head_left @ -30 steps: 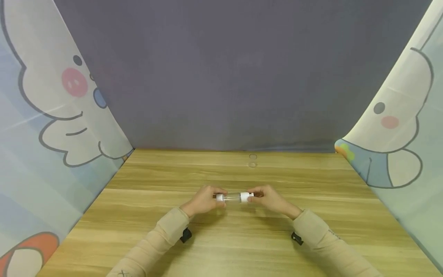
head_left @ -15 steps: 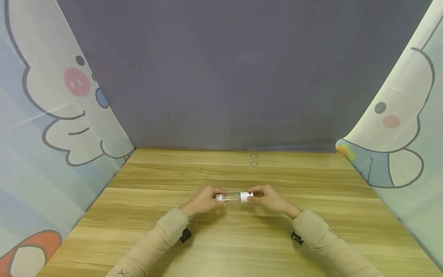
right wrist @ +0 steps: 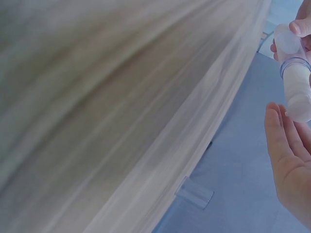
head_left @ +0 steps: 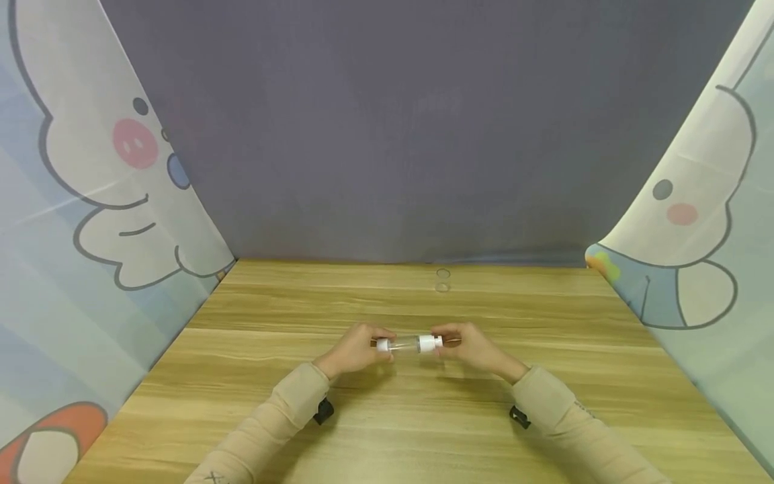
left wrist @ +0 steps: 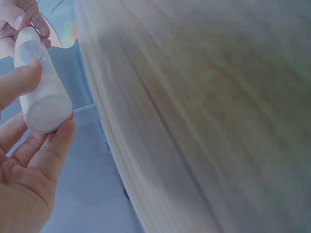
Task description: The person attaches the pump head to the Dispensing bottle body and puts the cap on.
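A pump bottle (head_left: pixel 404 344) with a clear body, a white base and a white pump top (head_left: pixel 428 343) lies sideways between the two hands, above the table. My left hand (head_left: pixel 355 351) grips its white base (left wrist: pixel 47 112), thumb on one side and fingers curled on the other. Around the pump end, my right hand (head_left: pixel 474 346) has its fingers loosely spread. The right wrist view shows that hand's fingers (right wrist: pixel 277 133) nearly straight, fingertips right at the pump top.
A clear cylindrical cap (head_left: pixel 443 281) stands near the back of the wooden table (head_left: pixel 314 296). A grey curtain (head_left: pixel 399 134) hangs behind the table's back edge. Cartoon-printed cloths (head_left: pixel 133 249) hang along both sides.
The right thumb and fingers have loosened from the pump top and moved slightly apart, showing more of it. The left hand and the bottle stay in nearly the same place.
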### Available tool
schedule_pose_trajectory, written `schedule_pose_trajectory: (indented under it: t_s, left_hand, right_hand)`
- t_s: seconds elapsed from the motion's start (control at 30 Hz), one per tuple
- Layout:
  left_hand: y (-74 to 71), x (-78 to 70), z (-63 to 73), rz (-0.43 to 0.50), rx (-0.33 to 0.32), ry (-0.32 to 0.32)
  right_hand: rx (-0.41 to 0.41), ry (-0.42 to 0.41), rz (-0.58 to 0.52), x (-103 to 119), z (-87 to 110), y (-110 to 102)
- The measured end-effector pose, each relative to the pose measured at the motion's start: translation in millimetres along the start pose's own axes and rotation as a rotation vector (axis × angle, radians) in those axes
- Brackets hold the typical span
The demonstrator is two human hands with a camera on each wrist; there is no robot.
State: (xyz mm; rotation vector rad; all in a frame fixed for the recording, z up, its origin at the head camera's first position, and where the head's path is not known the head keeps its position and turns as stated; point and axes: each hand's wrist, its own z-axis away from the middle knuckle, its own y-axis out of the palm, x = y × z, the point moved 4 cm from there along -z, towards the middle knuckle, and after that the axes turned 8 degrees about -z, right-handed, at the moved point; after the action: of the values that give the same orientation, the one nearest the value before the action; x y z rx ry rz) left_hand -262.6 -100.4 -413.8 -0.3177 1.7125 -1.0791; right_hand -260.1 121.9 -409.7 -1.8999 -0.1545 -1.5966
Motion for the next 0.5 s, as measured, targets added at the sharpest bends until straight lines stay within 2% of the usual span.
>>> schedule_pose_trajectory:
  t_s: [0.27,0.5]
  left_hand:
    - [2.1,2.5,-1.3,0.001,-0.011,0.001]
    - [3.9,1.8,-3.2,0.040,0.000,0.011]
  right_hand:
    - [0.018,-0.003,-0.029,1.0,0.9,0.2]
    - [0.007,-0.022,-0.002,1.1,-0.6,1.7]
